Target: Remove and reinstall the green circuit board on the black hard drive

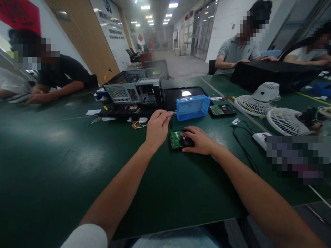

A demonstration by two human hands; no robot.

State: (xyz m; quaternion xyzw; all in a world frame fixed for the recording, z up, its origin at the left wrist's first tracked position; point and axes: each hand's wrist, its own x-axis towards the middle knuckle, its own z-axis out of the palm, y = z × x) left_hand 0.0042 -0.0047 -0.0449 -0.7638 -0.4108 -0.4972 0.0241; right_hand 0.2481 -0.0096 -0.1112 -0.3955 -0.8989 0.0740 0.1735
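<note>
A hard drive [176, 139] lies on the green table [64, 155] with its green circuit board facing up. My right hand [199, 140] rests on its right side, fingers curled over the black edge and holding it down. My left hand [157, 128] hovers just left of and above the drive, fingers pinched together near the tip; whatever they pinch is too small to name. A blue plastic box [192, 107] stands just behind both hands.
An open computer case [134, 90] and a black panel [181, 94] sit behind. A second hard drive [221, 110], two white fans [258, 100] [287, 121], a black cable [241, 141] and a power strip [261, 139] lie to the right. Other people sit at both sides.
</note>
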